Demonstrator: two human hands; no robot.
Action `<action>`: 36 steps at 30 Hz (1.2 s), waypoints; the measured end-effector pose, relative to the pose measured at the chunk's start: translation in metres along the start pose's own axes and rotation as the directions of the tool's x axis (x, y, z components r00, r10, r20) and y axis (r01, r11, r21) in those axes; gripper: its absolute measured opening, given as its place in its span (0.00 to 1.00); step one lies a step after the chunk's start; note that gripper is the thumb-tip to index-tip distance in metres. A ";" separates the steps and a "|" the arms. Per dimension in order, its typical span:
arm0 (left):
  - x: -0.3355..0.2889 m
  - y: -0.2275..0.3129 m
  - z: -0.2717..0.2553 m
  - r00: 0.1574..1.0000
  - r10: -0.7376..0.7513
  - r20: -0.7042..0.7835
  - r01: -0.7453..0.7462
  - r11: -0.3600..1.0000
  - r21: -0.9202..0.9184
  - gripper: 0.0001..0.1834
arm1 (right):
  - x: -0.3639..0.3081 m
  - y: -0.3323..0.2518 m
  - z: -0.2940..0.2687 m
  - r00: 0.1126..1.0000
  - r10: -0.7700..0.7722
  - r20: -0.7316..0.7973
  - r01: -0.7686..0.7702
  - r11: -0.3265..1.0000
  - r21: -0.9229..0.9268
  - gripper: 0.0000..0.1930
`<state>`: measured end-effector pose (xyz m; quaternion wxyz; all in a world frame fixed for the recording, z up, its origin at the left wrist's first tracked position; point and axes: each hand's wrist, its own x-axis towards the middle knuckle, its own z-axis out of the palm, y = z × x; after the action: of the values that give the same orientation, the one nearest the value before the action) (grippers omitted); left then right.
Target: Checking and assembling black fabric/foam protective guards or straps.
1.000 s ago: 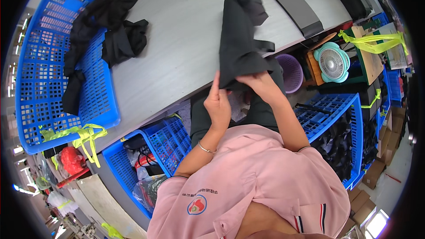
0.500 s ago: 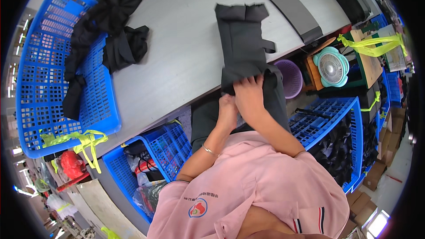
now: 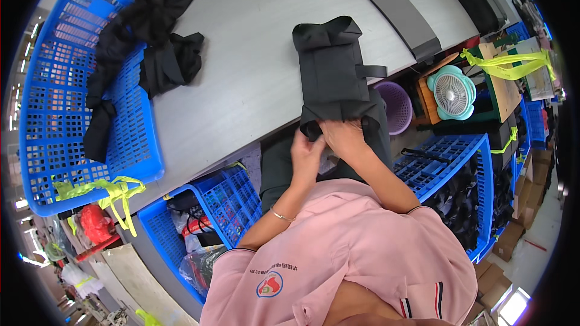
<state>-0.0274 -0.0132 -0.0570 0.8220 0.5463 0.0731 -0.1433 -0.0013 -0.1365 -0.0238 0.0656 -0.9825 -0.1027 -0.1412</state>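
Observation:
A black garment (image 3: pixel 334 75) lies folded lengthwise on the grey table (image 3: pixel 254 78), its near end hanging over the table's front edge. My right hand (image 3: pixel 345 136) grips that near end. My left hand (image 3: pixel 307 156) is just beside it, fingers on the garment's lower left corner. Both forearms come up from my pink sleeves at the bottom of the view.
A big blue crate (image 3: pixel 72 108) at the left holds a heap of black garments (image 3: pixel 151 30). A dark flat board (image 3: pixel 402 18) lies at the table's far right. Below the table stand blue baskets (image 3: pixel 223 205), a purple bin (image 3: pixel 396 105) and a teal fan (image 3: pixel 453 93).
The garment was held up above the table; it has since been laid flat. Both hands have slid down to its near end at the table edge.

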 end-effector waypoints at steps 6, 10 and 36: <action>-0.007 0.026 -0.006 0.975 0.212 -0.065 -0.175 0.917 0.358 0.12 | -0.023 -0.001 0.016 0.926 0.012 0.377 0.014 0.998 -0.065 0.12; -0.039 0.037 -0.010 0.997 0.013 0.082 -0.025 0.989 0.148 0.03 | -0.016 0.000 0.001 0.926 0.129 0.354 -0.103 0.990 -0.091 0.09; -0.001 0.031 0.017 0.864 -0.368 0.343 0.411 0.909 -0.060 0.20 | -0.069 0.071 -0.065 0.746 0.247 0.619 -0.294 -0.712 0.638 0.17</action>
<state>-0.0195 -0.0172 -0.0229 0.8107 0.4338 0.0555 -0.3892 -0.0677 -0.2280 0.0110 0.9125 -0.3553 0.1898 0.0709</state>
